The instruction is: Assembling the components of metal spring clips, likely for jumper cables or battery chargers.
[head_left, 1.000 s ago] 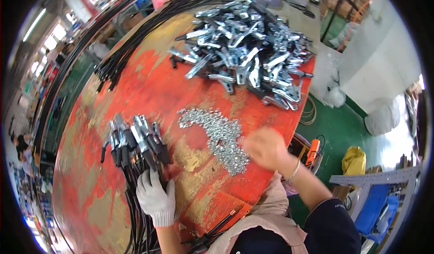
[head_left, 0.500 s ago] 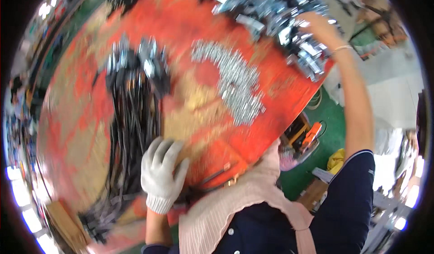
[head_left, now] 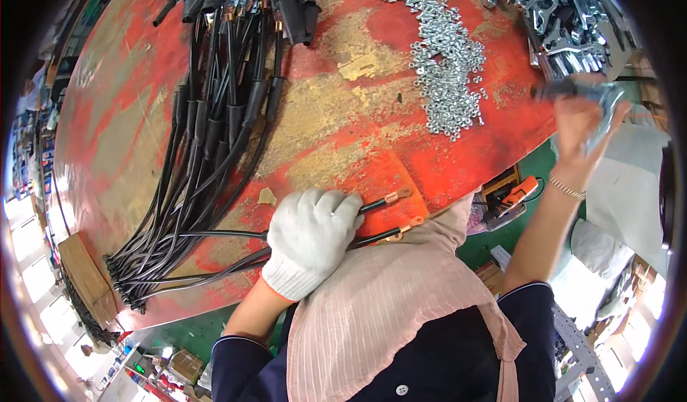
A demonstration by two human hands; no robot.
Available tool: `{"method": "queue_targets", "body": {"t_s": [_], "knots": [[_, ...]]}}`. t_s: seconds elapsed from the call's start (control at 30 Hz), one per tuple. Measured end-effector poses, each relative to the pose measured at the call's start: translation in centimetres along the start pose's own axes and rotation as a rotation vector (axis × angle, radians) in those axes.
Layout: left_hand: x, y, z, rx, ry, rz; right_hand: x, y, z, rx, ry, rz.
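In a white knit glove, my left hand (head_left: pixel 311 234) is closed over black cables near the table's front edge. A copper lug (head_left: pixel 398 195) ends one cable just past my fingers, and a second copper lug (head_left: pixel 411 224) lies below it. My bare right hand (head_left: pixel 578 133) is raised off the table's right side, closed on a silvery metal clamp (head_left: pixel 610 108) with a dark grip; both are blurred. Further back lies a heap of similar metal clamps (head_left: pixel 565 22). The black cable bundle (head_left: pixel 207 158) spreads to the left, with finished-looking clamp ends (head_left: pixel 286 5) at the back.
Small silver screws and nuts (head_left: pixel 451 65) form a curved pile on the worn red table (head_left: pixel 343 123). A wooden block (head_left: pixel 86 277) stands by the cable ends at the left. Below the right edge is an orange-handled tool (head_left: pixel 519 193) in a bin.
My left hand has gone from open beside the cables to closed over them, further right. My right hand has left the clamp heap, drawn nearer with a clamp. The view has shifted.
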State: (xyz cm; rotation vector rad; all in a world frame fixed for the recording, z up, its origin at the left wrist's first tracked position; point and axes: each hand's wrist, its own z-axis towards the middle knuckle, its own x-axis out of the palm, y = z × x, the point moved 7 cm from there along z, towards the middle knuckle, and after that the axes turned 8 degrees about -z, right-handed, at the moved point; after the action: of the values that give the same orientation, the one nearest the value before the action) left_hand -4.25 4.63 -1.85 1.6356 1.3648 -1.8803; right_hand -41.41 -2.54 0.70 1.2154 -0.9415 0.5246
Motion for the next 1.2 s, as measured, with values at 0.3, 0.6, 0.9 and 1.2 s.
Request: {"method": "queue_targets", "body": {"t_s": [0.3,0.6,0.9,1.2], "knots": [[-1.7,1.0,-1.5,-0.074,0.142,-0.388,1.5,-11.9,-9.6,0.471,-0.012,0.566],[0.3,2.0,-1.8,-0.172,0.426,-0.164,-0.5,-11.0,-10.5,0.328,0.005,0.242],[0.9,0.6,-1.4,0.158,0.422,0.069,0.0,-10.2,-10.9,0.221,-0.008,-0.004],[-1.6,1.2,0.4,0.032,-0.062,-0.041,-2.7,-9.0,-11.6,0.143,0.021,-0.001]]}}
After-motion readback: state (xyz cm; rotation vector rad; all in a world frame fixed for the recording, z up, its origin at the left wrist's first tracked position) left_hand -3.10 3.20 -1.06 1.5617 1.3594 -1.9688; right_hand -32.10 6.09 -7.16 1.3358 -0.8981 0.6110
